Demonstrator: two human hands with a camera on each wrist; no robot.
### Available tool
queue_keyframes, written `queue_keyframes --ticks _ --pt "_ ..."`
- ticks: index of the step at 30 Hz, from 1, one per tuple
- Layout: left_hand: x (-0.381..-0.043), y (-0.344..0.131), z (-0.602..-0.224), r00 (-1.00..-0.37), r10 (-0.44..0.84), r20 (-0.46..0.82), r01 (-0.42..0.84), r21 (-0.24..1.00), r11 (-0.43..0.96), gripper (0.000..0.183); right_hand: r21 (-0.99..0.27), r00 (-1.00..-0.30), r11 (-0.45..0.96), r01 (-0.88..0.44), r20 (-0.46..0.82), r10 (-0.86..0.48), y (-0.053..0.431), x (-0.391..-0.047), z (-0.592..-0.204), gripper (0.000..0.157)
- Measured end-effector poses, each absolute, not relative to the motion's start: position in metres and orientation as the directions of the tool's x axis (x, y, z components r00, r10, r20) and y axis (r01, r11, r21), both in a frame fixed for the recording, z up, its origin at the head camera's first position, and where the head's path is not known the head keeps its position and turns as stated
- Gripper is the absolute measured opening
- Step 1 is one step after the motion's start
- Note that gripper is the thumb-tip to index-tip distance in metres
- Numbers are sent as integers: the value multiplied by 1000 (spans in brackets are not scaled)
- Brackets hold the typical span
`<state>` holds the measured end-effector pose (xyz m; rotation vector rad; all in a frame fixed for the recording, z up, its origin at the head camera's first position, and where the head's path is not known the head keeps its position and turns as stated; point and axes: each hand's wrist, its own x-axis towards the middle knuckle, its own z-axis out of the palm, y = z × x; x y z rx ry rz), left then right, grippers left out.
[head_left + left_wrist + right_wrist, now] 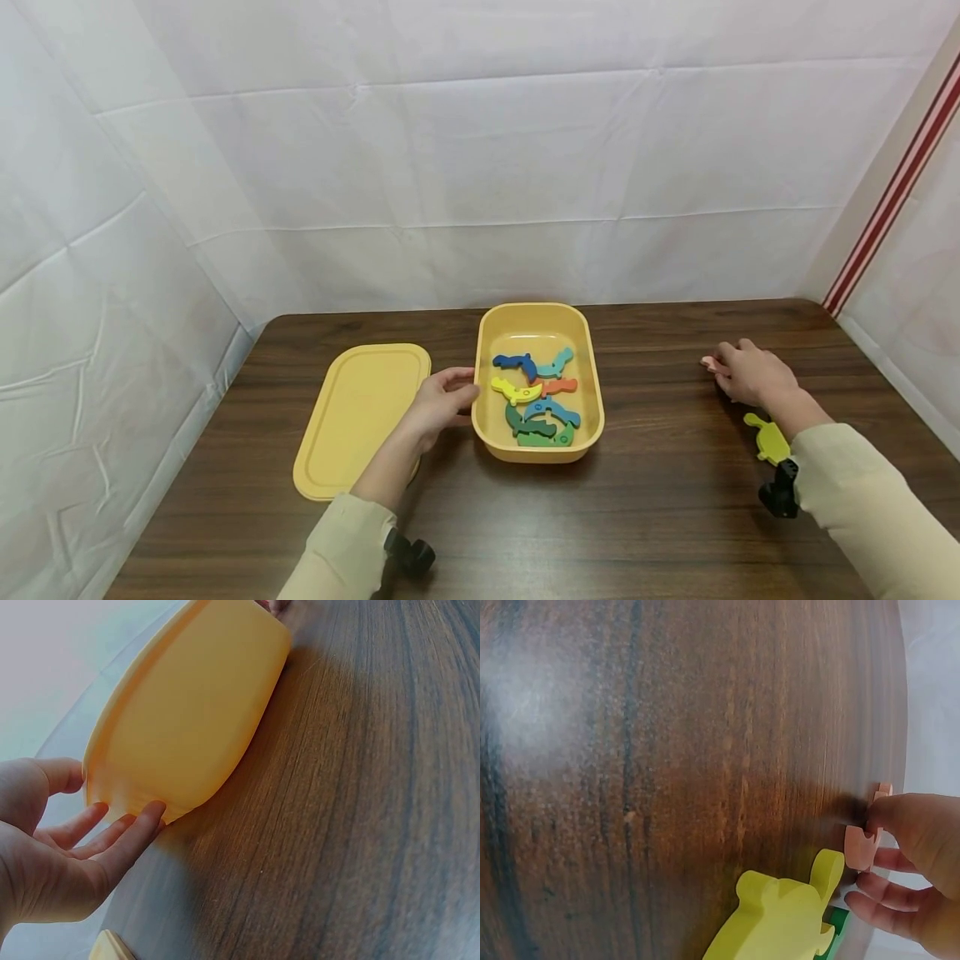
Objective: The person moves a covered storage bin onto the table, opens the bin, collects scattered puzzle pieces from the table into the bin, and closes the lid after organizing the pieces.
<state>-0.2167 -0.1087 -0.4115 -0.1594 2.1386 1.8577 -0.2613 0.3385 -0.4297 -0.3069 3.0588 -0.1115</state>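
Tub [597,400]: uncovered, on the table [660,525].
Left hand [438,404]: at the tub's left side; my thumb and loosely extended fingers touch it without wrapping round.
Right hand [753,377]: well apart, right of the tub; I pinch the pink piece [860,849] between thumb and fingers. Whether it touches the table, I cannot tell.
Lid [360,421]: off, flat, left of the tub.
Inside tub: seven pieces: dark blue [517,363], teal [557,364], yellow [516,392], orange [559,386], blue [551,407], dark green [529,427], bright green [565,435].
Outside tub: pink, in my fingers; lime piece [772,442], near my right wrist; another green piece [839,922], partly hidden behind lime.
Progress: partial, I judge; pieces lie in both places. Whether I am filling or emptying, I cannot tell.
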Motion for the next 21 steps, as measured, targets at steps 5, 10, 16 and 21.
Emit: queue_keyframes --ticks 5,10,16,21 --pt "-218 -109 -414 -949 115 -293 -274 949 157 40 -94 -981 982 -166 -81 -174 336 -260 -428 29" --pt "-218 -109 -414 -948 117 -294 -276 949 151 41 -84 -980 981 -173 -87 -180 334 -258 -425 29" --pt "-217 -110 -414 -949 119 -291 -273 951 144 41 -89 -978 976 -198 -52 -203 332 -258 -427 24" --pt "-219 -110 -416 -952 124 -279 -262 955 137 40 -96 -972 968 -231 -27 -235 330 -258 -430 17"
